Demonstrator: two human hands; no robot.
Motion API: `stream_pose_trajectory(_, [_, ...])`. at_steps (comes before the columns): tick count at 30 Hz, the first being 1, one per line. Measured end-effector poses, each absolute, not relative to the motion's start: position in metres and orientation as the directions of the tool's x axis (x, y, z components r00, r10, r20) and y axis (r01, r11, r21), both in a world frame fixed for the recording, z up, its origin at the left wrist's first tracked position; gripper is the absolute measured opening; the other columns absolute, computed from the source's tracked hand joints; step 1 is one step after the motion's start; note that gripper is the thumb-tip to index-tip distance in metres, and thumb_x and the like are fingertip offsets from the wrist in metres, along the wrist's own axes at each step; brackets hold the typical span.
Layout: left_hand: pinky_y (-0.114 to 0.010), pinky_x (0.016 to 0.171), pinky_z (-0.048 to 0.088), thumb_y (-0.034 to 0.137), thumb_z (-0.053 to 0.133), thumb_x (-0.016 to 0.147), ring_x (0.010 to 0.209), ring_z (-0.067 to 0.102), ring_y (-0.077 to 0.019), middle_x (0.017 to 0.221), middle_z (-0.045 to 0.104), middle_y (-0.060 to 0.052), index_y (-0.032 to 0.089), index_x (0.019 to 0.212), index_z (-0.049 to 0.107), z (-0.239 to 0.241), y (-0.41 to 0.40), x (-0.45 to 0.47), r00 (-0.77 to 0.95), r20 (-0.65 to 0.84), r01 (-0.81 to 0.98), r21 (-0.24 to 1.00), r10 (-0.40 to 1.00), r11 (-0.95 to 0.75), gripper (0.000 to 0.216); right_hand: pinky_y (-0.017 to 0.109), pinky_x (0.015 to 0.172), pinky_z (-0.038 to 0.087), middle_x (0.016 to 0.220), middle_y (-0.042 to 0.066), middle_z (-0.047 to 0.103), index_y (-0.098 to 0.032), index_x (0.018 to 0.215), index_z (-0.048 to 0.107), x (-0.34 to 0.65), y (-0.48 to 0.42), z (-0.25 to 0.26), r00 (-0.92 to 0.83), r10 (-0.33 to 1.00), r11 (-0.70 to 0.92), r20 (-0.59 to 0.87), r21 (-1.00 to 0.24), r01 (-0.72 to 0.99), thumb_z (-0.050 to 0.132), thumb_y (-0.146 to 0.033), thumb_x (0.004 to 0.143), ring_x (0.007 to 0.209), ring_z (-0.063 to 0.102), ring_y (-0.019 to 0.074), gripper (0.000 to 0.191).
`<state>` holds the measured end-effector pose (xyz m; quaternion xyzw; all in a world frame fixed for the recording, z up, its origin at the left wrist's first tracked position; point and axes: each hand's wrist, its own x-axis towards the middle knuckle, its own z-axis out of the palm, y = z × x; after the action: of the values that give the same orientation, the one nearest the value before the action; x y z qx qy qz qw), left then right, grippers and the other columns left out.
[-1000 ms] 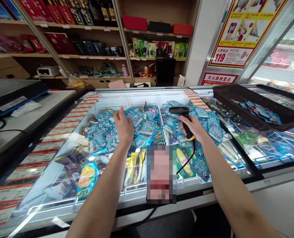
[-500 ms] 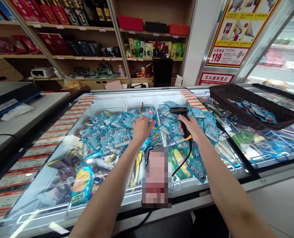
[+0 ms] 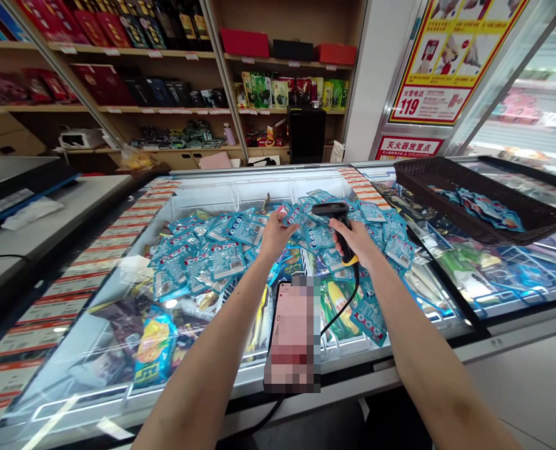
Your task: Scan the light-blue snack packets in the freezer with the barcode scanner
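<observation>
My right hand (image 3: 357, 240) is wrapped round the handle of a black and yellow barcode scanner (image 3: 330, 209), its head turned to the left. A black cable runs down from the grip. Just left of the scanner, my left hand (image 3: 276, 237) has its fingers closed on the edge of a small blue packet (image 3: 295, 217), partly hidden by the fingers. Many similar blue packets (image 3: 228, 259) lie heaped in the glass-topped chest freezer on both sides of a white wire divider. Below my hands a phone (image 3: 290, 331) stands at the freezer's front edge, its screen partly blurred.
A dark woven basket (image 3: 475, 187) with several blue packets sits on the freezer's right side. Price labels (image 3: 84, 290) line the left glass. A counter (image 3: 95, 194) stands at far left. Behind are shelves of goods (image 3: 165, 109) and a black box (image 3: 307, 134).
My left hand has moved slightly right and away from me, and its fingers are now at a blue packet. My right hand and the scanner have shifted a little left.
</observation>
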<state>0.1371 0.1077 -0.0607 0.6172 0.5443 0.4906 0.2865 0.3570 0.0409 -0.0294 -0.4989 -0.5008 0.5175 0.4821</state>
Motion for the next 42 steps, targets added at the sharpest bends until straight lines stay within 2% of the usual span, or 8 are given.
stream_pose_trajectory(3, [-0.027, 0.058, 0.042, 0.036, 0.075, 0.071, 0.064, 0.055, -0.0151, 0.076, 0.057, 0.001, 0.02, 0.101, 0.048, -0.059, 0.101, 0.12, -0.189, 0.29, 0.157, 0.952, 0.938, -0.263, 0.044, 0.025, 0.037, 0.042, 0.062, 0.0, 0.057, -0.021, 0.085, 0.055, 0.354, 0.039, -0.029, -0.047, 0.999, -0.019, -0.02, -1.0, 0.006, 0.067, -0.061, 0.078, 0.043, 0.051, 0.0119, 0.042])
stream_pose_trajectory(7, [-0.025, 0.053, 0.044, 0.04, 0.076, 0.071, 0.064, 0.056, -0.0139, 0.077, 0.06, 0.001, 0.021, 0.106, 0.045, -0.064, 0.093, 0.096, -0.297, 0.309, 0.043, 0.949, 0.903, -0.311, 0.05, 0.024, 0.037, 0.04, 0.063, -0.001, 0.058, -0.021, 0.086, 0.055, 0.348, 0.031, -0.024, -0.14, 0.99, 0.025, 0.02, -0.999, 0.036, 0.066, -0.062, 0.078, 0.044, 0.051, 0.0114, 0.044])
stream_pose_trajectory(12, [-0.023, 0.05, 0.045, 0.042, 0.077, 0.07, 0.052, 0.049, -0.0092, 0.064, 0.047, 0.008, 0.021, 0.106, 0.046, -0.073, 0.095, 0.081, -0.301, 0.32, 0.01, 0.943, 0.898, -0.332, 0.052, 0.025, 0.04, 0.04, 0.055, -0.001, 0.057, -0.021, 0.075, 0.054, 0.342, 0.022, -0.019, -0.295, 0.955, 0.081, 0.034, -0.986, 0.145, 0.062, -0.062, 0.083, 0.043, 0.05, 0.0113, 0.043])
stream_pose_trajectory(15, [-0.023, 0.048, 0.045, 0.043, 0.077, 0.07, 0.05, 0.046, -0.0085, 0.061, 0.039, 0.01, 0.02, 0.106, 0.047, -0.074, 0.096, 0.08, -0.297, 0.332, -0.004, 0.937, 0.895, -0.349, 0.052, 0.025, 0.041, 0.04, 0.054, -0.001, 0.057, -0.021, 0.076, 0.055, 0.342, 0.02, -0.018, -0.342, 0.939, 0.102, 0.04, -0.981, 0.167, 0.061, -0.061, 0.084, 0.043, 0.051, 0.012, 0.041])
stream_pose_trajectory(23, [-0.024, 0.048, 0.045, 0.043, 0.076, 0.072, 0.049, 0.047, -0.0084, 0.063, 0.038, 0.009, 0.019, 0.11, 0.048, -0.075, 0.096, 0.081, -0.319, 0.326, -0.018, 0.937, 0.89, -0.35, 0.053, 0.025, 0.041, 0.04, 0.06, -0.001, 0.058, -0.019, 0.08, 0.055, 0.341, 0.018, -0.016, -0.376, 0.923, 0.16, 0.076, -0.967, 0.197, 0.06, -0.061, 0.085, 0.043, 0.052, 0.0109, 0.042])
stream_pose_trajectory(31, [-0.023, 0.048, 0.044, 0.037, 0.073, 0.075, 0.051, 0.048, -0.0088, 0.065, 0.046, 0.008, 0.021, 0.11, 0.048, -0.076, 0.095, 0.081, -0.299, 0.329, -0.016, 0.937, 0.896, -0.349, 0.047, 0.025, 0.042, 0.04, 0.062, -0.001, 0.059, -0.019, 0.082, 0.055, 0.341, 0.018, -0.017, -0.407, 0.911, 0.185, 0.068, -0.949, 0.255, 0.059, -0.059, 0.086, 0.043, 0.053, 0.0105, 0.041])
stream_pose_trajectory(37, [-0.022, 0.047, 0.045, 0.036, 0.073, 0.075, 0.05, 0.046, -0.0084, 0.062, 0.039, 0.009, 0.019, 0.11, 0.048, -0.074, 0.092, 0.082, -0.307, 0.339, -0.026, 0.931, 0.889, -0.364, 0.047, 0.025, 0.044, 0.04, 0.063, 0.0, 0.059, -0.019, 0.079, 0.053, 0.342, 0.018, -0.016, -0.418, 0.905, 0.194, 0.073, -0.948, 0.254, 0.06, -0.06, 0.086, 0.043, 0.053, 0.0105, 0.042])
stream_pose_trajectory(42, [-0.022, 0.048, 0.045, 0.038, 0.073, 0.075, 0.052, 0.047, -0.0087, 0.063, 0.041, 0.008, 0.019, 0.112, 0.048, -0.075, 0.092, 0.081, -0.297, 0.345, -0.014, 0.931, 0.89, -0.365, 0.048, 0.026, 0.045, 0.04, 0.06, -0.001, 0.058, -0.019, 0.075, 0.053, 0.343, 0.018, -0.015, -0.405, 0.911, 0.207, 0.084, -0.941, 0.27, 0.06, -0.06, 0.086, 0.044, 0.053, 0.011, 0.043])
